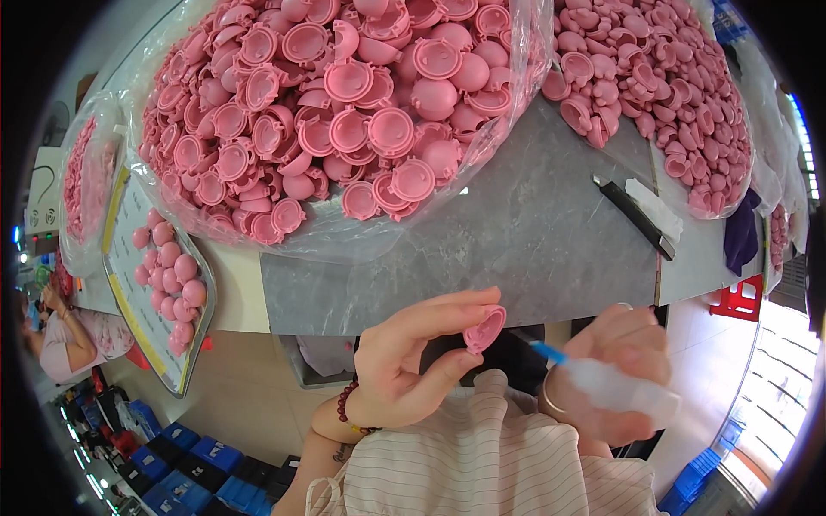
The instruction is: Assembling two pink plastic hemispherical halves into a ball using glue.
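My left hand (397, 365) pinches a small pink plastic half-shell (487, 328) between thumb and fingers, its hollow side turned to the right. My right hand (630, 342) is closed around a translucent squeeze bottle (621, 387) with a thin blue tip. That tip points toward the half-shell, with a gap between them. Both hands are just in front of the grey table's (361, 288) near edge. Beyond them, a large clear plastic bag (344, 236) lies open, heaped with pink half-shells (348, 82).
A second heap of pink pieces (662, 95) fills a bag at the far right. A black-handled cutter (635, 219) lies beside a white scrap (658, 211). On the left, joined pink balls (172, 275) rest on a tray (191, 344). Another person (77, 340) sits farther left.
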The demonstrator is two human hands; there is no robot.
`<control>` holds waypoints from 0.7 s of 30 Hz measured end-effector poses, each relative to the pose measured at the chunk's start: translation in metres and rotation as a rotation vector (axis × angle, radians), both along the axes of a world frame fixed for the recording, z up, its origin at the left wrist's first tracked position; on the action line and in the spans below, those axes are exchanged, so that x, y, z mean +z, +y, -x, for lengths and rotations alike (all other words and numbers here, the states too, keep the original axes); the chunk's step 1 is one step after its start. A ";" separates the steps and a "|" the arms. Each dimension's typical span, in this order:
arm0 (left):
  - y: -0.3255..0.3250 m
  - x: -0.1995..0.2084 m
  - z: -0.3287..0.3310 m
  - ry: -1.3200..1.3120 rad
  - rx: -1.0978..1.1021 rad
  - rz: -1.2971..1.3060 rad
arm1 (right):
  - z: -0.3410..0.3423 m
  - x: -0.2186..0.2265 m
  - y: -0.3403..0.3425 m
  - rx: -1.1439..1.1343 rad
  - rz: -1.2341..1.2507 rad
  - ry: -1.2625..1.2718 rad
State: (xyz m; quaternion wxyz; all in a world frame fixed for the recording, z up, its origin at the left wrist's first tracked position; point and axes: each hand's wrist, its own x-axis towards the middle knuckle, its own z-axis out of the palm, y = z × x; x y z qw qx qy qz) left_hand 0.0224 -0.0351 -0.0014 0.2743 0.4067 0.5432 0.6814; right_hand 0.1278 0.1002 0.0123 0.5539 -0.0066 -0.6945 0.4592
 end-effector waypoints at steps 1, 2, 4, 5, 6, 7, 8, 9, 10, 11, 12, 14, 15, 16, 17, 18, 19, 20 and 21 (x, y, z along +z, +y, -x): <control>0.003 0.002 -0.002 -0.168 -0.009 -0.057 | -0.003 0.000 0.003 -0.010 0.073 0.065; 0.004 0.003 -0.002 -0.337 -0.018 -0.115 | -0.009 0.000 0.012 -0.044 0.067 0.083; 0.005 0.001 -0.002 -0.476 -0.071 -0.141 | -0.017 -0.013 0.030 -0.517 0.211 0.278; 0.001 0.000 0.000 -0.613 -0.106 -0.166 | -0.038 -0.015 0.048 -0.380 0.148 0.068; 0.001 -0.005 0.001 -0.616 -0.103 -0.168 | -0.039 -0.010 0.060 -0.556 0.102 -0.033; -0.001 -0.009 0.002 -0.672 -0.142 -0.186 | -0.035 -0.005 0.072 -0.726 0.056 -0.134; -0.003 -0.011 0.003 -0.727 -0.181 -0.204 | -0.041 -0.006 0.086 -0.751 0.109 -0.214; 0.001 -0.011 0.004 -0.735 -0.195 -0.213 | -0.053 -0.003 0.103 -0.796 0.150 -0.295; 0.001 -0.011 0.005 -0.818 -0.220 -0.224 | -0.062 -0.004 0.119 -0.793 0.149 -0.294; 0.001 -0.010 0.005 -0.904 -0.251 -0.238 | -0.072 -0.005 0.136 -0.886 0.136 -0.413; 0.001 -0.008 0.005 -0.902 -0.254 -0.240 | -0.081 -0.006 0.149 -0.977 0.124 -0.530; 0.000 -0.007 0.006 -0.976 -0.239 -0.210 | -0.099 -0.012 0.168 -0.913 0.211 -0.569; 0.001 -0.007 0.006 -0.977 -0.251 -0.216 | -0.101 -0.013 0.171 -0.846 0.301 -0.605; 0.001 -0.007 0.007 -0.960 -0.241 -0.210 | -0.103 -0.016 0.171 -0.858 0.294 -0.600; 0.000 -0.006 0.007 -0.943 -0.234 -0.204 | -0.103 -0.019 0.170 -0.967 0.177 -0.613; 0.000 -0.004 0.006 -0.938 -0.238 -0.210 | -0.097 -0.020 0.167 -1.062 0.063 -0.623; 0.000 -0.002 0.005 -0.852 -0.159 -0.181 | -0.081 -0.008 0.151 -1.217 -0.060 -0.648; 0.001 -0.001 0.003 -0.764 -0.082 -0.153 | -0.076 -0.002 0.146 -1.230 -0.066 -0.643; 0.001 0.000 0.002 -0.708 -0.055 -0.123 | -0.073 0.004 0.144 -1.229 -0.218 -0.529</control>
